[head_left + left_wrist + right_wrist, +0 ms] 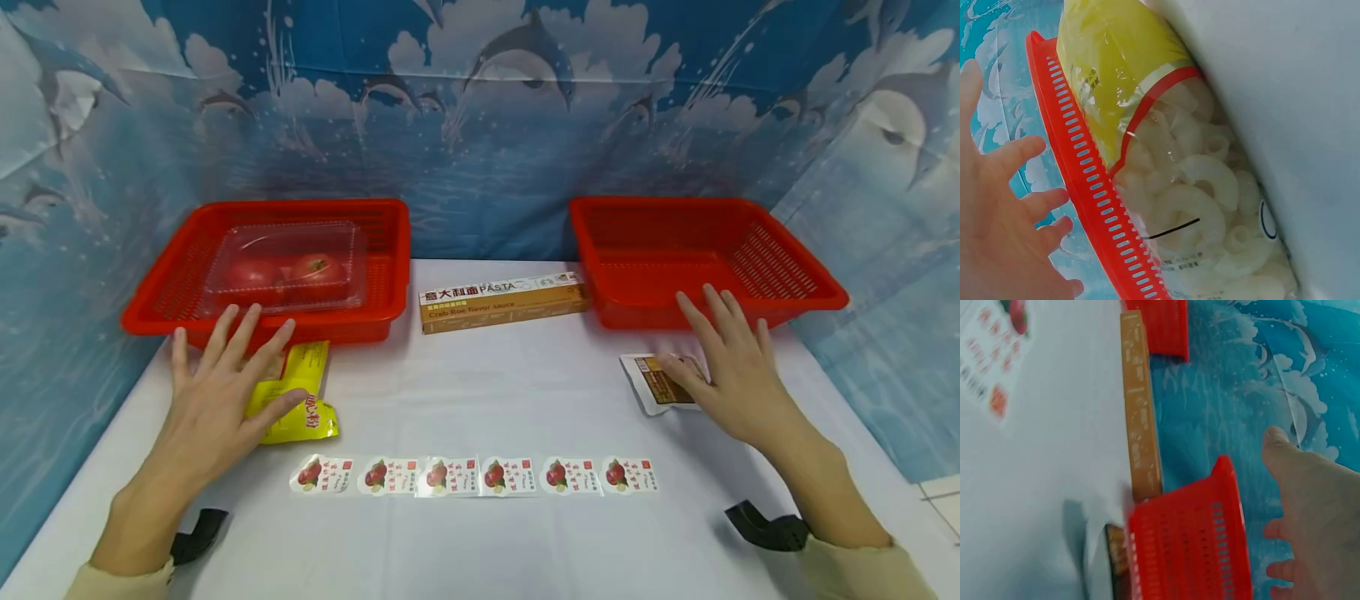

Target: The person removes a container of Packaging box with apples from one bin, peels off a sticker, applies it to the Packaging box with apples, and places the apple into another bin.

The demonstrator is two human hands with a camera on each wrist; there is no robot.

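Note:
My left hand (213, 404), fingers spread and holding nothing, hovers over a yellow bag (306, 375) in front of the left red basket (397, 275). The left wrist view shows the bag's clear part, full of pale curved pieces (1191, 212). Inside that basket lies a clear plastic box (285, 242) with red apples (318, 271). On the other side, my right hand (738, 379) is spread and also holds nothing. It partly covers a white and brown packet (660, 383) near the front of the right red basket (705, 304).
A brown and white pasta box (502, 302) lies between the baskets, its right end close to the right one. Several fruit-printed stickers (450, 477) form a row across the front of the white table (480, 550). A dolphin-patterned curtain (480, 167) stands behind.

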